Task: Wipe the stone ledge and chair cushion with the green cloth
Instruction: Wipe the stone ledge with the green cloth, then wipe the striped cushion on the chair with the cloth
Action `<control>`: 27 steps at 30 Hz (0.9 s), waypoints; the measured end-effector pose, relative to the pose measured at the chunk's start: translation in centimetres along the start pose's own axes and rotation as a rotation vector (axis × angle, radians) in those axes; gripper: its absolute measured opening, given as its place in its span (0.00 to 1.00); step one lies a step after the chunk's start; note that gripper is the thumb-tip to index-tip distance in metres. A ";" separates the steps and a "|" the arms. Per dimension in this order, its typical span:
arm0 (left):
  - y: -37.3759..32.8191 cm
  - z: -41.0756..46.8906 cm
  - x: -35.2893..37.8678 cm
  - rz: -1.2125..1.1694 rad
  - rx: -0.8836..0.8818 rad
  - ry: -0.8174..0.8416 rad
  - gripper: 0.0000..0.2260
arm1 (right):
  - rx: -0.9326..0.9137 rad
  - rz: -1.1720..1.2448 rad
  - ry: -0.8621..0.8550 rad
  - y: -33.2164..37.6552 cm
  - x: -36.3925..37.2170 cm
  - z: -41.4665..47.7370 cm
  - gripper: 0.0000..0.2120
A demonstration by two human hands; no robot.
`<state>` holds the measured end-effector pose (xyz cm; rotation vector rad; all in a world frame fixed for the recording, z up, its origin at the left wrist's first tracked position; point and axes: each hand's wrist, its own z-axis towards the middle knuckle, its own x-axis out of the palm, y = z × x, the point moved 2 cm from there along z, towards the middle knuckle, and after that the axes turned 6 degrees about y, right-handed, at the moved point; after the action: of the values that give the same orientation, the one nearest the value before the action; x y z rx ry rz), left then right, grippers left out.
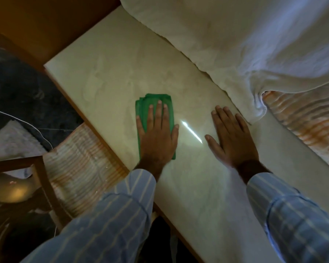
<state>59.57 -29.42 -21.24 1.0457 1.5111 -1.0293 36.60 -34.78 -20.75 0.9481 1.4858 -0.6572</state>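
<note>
A pale polished stone ledge [106, 73] runs diagonally from upper left to lower right. A folded green cloth [143, 109] lies flat on it near the middle. My left hand [158, 135] presses palm-down on the cloth with fingers spread, covering most of it. My right hand [232, 135] rests flat and bare on the stone to the right of the cloth, holding nothing. A striped orange-and-white chair cushion [78, 168] sits below the ledge's left edge, beside a wooden chair frame [44, 183].
A white curtain [245, 38] drapes over the far side of the ledge. A striped orange fabric [302, 120] shows under it at right. Dark floor [17, 92], a thin white cord [36, 130] and a pale rug [10, 141] lie to the left.
</note>
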 end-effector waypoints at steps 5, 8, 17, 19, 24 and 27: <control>1.2 2.6 -2.8 -0.131 0.001 -0.084 0.21 | 0.003 0.009 -0.011 0.0 -0.1 -0.2 0.35; 3.0 5.0 -4.4 -0.268 0.002 0.052 0.29 | 0.000 0.000 -0.005 0.1 -0.1 -0.3 0.35; 3.7 6.9 -5.8 -0.230 -0.035 0.272 0.22 | 0.065 0.230 0.097 2.7 -1.5 0.5 0.34; 3.8 6.0 -6.1 -0.305 -0.032 0.241 0.21 | -0.018 0.314 0.141 4.9 -1.9 1.3 0.35; 5.9 1.7 -8.3 -0.706 -0.055 -0.011 0.14 | 0.020 0.429 0.214 10.5 -2.9 2.8 0.41; 10.0 -1.6 -9.1 -0.992 -0.220 -0.134 0.13 | 0.038 0.501 0.231 12.6 -3.1 3.8 0.30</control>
<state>70.03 -26.31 -13.14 0.0024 2.0048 -1.4941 49.24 -32.08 -16.74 1.3999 1.3574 -0.2153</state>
